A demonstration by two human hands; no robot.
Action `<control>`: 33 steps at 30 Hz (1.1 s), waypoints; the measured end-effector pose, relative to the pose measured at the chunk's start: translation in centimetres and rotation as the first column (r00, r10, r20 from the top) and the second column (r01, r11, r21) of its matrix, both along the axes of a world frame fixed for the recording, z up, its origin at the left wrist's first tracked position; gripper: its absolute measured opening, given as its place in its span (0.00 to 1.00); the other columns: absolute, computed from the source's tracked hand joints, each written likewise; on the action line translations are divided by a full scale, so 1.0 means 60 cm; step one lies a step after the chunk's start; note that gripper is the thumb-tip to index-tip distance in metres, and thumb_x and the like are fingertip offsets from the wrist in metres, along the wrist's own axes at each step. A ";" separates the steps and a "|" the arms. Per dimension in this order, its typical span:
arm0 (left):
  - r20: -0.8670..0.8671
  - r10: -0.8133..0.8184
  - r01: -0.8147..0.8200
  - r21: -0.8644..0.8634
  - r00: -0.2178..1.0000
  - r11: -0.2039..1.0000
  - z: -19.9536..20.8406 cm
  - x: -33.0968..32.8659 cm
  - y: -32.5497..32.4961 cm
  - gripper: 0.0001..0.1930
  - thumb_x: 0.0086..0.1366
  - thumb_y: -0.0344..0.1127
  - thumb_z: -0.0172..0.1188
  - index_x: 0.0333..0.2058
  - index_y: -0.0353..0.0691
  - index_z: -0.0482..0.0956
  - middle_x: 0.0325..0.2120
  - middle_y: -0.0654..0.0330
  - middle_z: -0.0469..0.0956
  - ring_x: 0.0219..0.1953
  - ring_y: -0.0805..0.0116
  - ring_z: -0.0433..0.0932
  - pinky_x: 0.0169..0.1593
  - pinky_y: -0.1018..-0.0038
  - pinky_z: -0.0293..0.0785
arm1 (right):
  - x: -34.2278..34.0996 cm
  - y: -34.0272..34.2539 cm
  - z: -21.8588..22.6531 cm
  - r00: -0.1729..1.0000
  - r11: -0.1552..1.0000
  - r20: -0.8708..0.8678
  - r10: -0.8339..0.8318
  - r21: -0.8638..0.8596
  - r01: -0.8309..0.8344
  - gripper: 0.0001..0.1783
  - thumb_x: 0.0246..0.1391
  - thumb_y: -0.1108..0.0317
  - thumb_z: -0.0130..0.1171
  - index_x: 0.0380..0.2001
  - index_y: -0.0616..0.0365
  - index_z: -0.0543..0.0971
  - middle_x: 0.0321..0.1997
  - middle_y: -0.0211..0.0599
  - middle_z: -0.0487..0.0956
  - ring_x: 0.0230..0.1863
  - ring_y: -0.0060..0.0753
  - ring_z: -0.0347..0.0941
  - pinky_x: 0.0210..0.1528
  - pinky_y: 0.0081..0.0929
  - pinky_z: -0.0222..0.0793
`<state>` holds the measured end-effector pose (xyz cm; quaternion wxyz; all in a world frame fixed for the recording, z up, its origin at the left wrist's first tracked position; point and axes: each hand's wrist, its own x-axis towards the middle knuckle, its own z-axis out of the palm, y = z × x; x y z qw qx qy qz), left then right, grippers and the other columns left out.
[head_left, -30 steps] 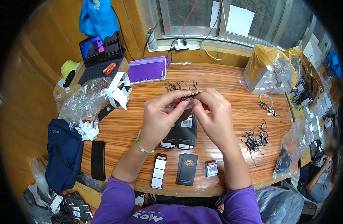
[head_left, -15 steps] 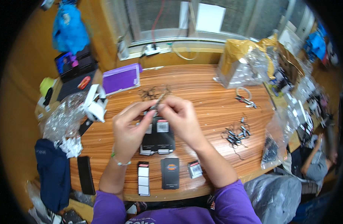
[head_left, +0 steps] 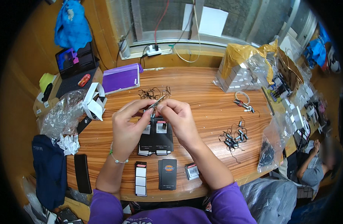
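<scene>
Over the middle of the table, my left hand (head_left: 129,121) and my right hand (head_left: 178,117) meet, both pinching a thin flat card (head_left: 157,102) that is turned nearly edge-on. The fingertips cover much of it. Directly beneath lie stacked black cards (head_left: 156,141) with white barcode labels, one label partly covered by a small dark piece. Behind my fingers is a tangle of dark cords (head_left: 155,92). Nearer me are a black card with white label panels (head_left: 141,179), a pile of black tags (head_left: 167,175) and some small barcode cards (head_left: 192,171).
To the right lie black strings with small fasteners (head_left: 235,139) and snips (head_left: 243,105). A plastic-wrapped box (head_left: 237,74) stands at the back right. A purple folder (head_left: 120,78), crumpled clear plastic (head_left: 61,114) and a phone (head_left: 82,174) are leftward. Someone sits at the far right.
My hands keep the card pinched in almost the same place. A small dark piece now shows over the label below my right hand. The whole view has shifted slightly.
</scene>
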<state>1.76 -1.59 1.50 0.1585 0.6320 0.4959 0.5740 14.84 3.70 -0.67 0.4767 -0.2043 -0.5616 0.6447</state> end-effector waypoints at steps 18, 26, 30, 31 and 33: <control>-0.012 0.030 -0.030 0.015 0.999 0.999 -0.003 0.003 0.003 0.11 0.55 0.23 0.56 0.39 0.35 0.76 0.30 0.57 0.78 0.30 0.72 0.78 0.31 0.79 0.74 | 0.009 0.010 0.009 0.792 0.656 0.264 -0.550 0.723 0.216 0.05 0.43 0.69 0.57 0.22 0.60 0.76 0.23 0.36 0.72 0.30 0.39 0.68 0.34 0.33 0.59; 0.021 0.041 -0.041 0.006 0.999 0.999 -0.006 -0.012 0.007 0.11 0.56 0.23 0.55 0.40 0.35 0.76 0.30 0.57 0.79 0.31 0.73 0.78 0.33 0.79 0.74 | 0.027 0.019 0.018 0.932 0.905 0.239 -0.273 0.392 0.165 0.09 0.53 0.70 0.51 0.23 0.64 0.74 0.23 0.36 0.73 0.27 0.26 0.71 0.31 0.22 0.64; 0.054 0.061 -0.060 -0.011 0.997 0.998 -0.017 -0.026 0.023 0.13 0.57 0.22 0.55 0.43 0.34 0.75 0.31 0.59 0.78 0.33 0.78 0.76 0.37 0.82 0.72 | 0.037 0.021 0.028 0.995 0.974 0.009 -0.103 0.205 0.099 0.10 0.56 0.69 0.48 0.24 0.63 0.72 0.21 0.33 0.73 0.25 0.22 0.68 0.29 0.18 0.64; 0.066 0.072 -0.069 -0.043 0.995 0.997 -0.015 -0.030 0.024 0.14 0.57 0.21 0.55 0.43 0.33 0.74 0.32 0.60 0.77 0.34 0.79 0.74 0.39 0.83 0.71 | 0.039 0.019 0.034 0.998 0.987 -0.001 -0.067 0.149 0.066 0.11 0.56 0.68 0.48 0.24 0.63 0.72 0.20 0.31 0.72 0.23 0.20 0.66 0.27 0.17 0.62; 0.038 0.052 -0.051 -0.036 0.998 0.998 -0.014 -0.034 0.025 0.20 0.57 0.20 0.54 0.50 0.35 0.68 0.32 0.61 0.76 0.34 0.80 0.73 0.37 0.84 0.70 | 0.045 0.016 0.043 1.000 0.999 -0.027 0.005 0.035 -0.004 0.11 0.56 0.67 0.49 0.24 0.62 0.72 0.17 0.27 0.68 0.19 0.16 0.62 0.22 0.15 0.58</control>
